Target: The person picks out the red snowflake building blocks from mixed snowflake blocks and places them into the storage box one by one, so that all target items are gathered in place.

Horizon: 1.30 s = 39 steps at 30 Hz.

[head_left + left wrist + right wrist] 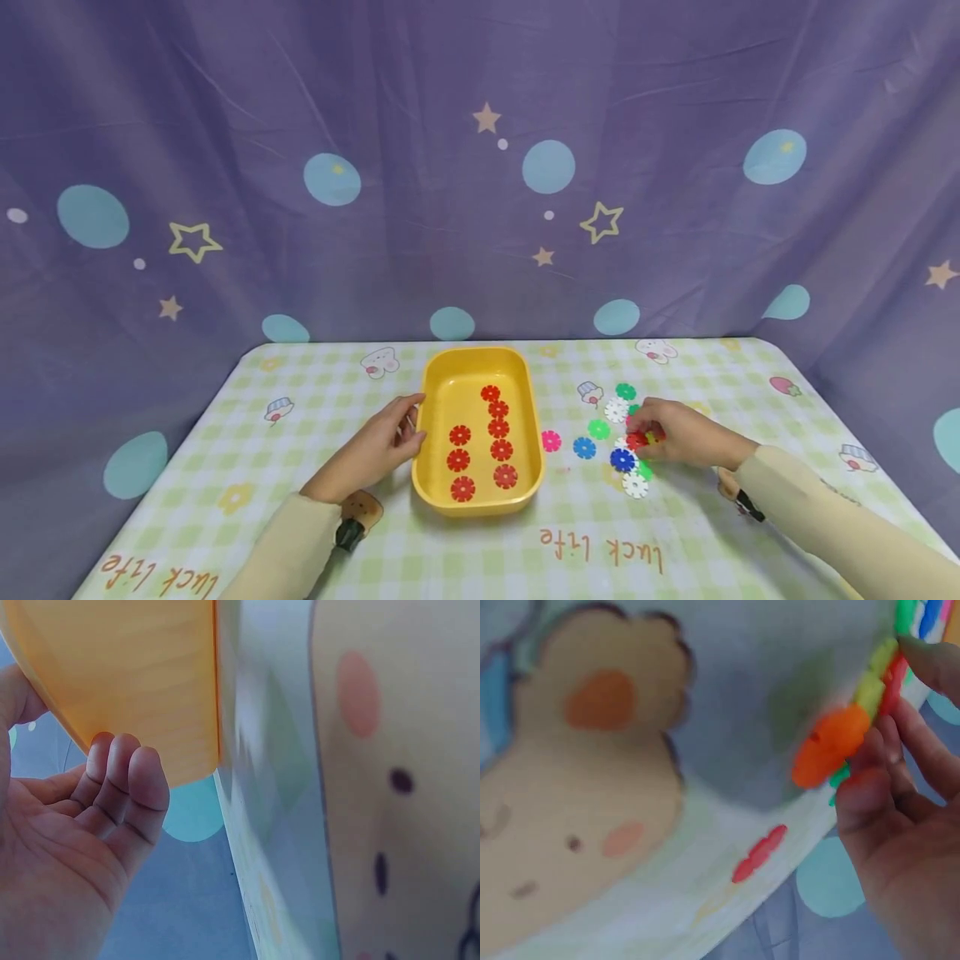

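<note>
My left hand (375,446) holds the left rim of a yellow plastic tray (422,475). In the left wrist view, the curled fingers (148,780) lie against the tray's outer wall. Red snowflake discs, notched plastic rounds, lie in two columns inside the tray, such as this near red disc (462,489). To the tray's right, my right hand (686,432) is at a loose pile of mixed discs, pinching a red snowflake disc (892,684). An orange disc (831,746) and a yellow-green disc (870,694) sit close to its fingers. Part of the pile is hidden beneath this hand.
Between tray and right hand lie a pink disc (551,441), a light blue disc (584,447) and a bright green disc (598,429). A dark blue disc (622,459) and white disc (635,485) are nearer me. A purple curtain (420,208) hangs behind the checked tablecloth (300,450).
</note>
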### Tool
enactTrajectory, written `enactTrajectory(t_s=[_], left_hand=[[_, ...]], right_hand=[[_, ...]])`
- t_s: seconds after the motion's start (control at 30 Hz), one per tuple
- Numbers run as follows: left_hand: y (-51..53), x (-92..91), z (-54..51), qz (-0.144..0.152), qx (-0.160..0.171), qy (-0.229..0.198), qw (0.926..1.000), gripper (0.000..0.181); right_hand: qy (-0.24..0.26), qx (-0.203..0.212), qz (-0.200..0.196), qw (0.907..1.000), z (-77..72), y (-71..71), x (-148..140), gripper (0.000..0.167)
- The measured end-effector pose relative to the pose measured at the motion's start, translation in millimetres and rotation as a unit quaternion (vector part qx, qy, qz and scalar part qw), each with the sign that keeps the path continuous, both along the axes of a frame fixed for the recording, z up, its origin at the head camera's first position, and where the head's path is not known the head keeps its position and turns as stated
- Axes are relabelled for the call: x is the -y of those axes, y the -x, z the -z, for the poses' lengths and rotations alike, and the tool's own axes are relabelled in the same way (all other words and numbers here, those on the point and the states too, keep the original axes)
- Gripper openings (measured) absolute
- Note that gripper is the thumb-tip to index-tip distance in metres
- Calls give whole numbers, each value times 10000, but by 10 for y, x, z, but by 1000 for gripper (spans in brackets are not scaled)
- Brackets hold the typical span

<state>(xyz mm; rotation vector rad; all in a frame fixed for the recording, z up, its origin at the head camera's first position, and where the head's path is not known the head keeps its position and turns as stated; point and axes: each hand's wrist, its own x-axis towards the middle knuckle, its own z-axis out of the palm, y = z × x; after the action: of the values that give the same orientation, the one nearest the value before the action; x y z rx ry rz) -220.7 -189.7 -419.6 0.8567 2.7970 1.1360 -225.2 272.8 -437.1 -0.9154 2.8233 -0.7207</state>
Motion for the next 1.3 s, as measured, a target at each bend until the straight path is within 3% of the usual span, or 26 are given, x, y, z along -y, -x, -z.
enactTrajectory(t_s=[0.2, 0.33, 0.57, 0.8, 1.07, 1.3], left_hand=[[-4, 11, -10, 52, -125, -5, 9999, 52], [7, 12, 19, 119, -194, -8, 9997, 52], [-13, 36, 48, 61, -168, 0, 9998, 52], [-14, -2, 14, 78, -205, 30, 9998, 52], [1, -40, 7, 26, 8, 102, 9999, 52], [-21, 5, 0, -94, -16, 185, 9998, 52]], right_hand=[[-268, -437, 397, 9979, 17, -15, 76, 19], [53, -803, 484, 9956, -37, -2, 168, 20], [1081, -1372, -451, 9836, -231, -18, 620, 30], [1409, -1424, -1168, 9727, -384, 39, 1226, 26], [894, -884, -1237, 9843, -287, 403, 1811, 21], [391, -592, -1470, 9866, -264, 657, 2141, 22]])
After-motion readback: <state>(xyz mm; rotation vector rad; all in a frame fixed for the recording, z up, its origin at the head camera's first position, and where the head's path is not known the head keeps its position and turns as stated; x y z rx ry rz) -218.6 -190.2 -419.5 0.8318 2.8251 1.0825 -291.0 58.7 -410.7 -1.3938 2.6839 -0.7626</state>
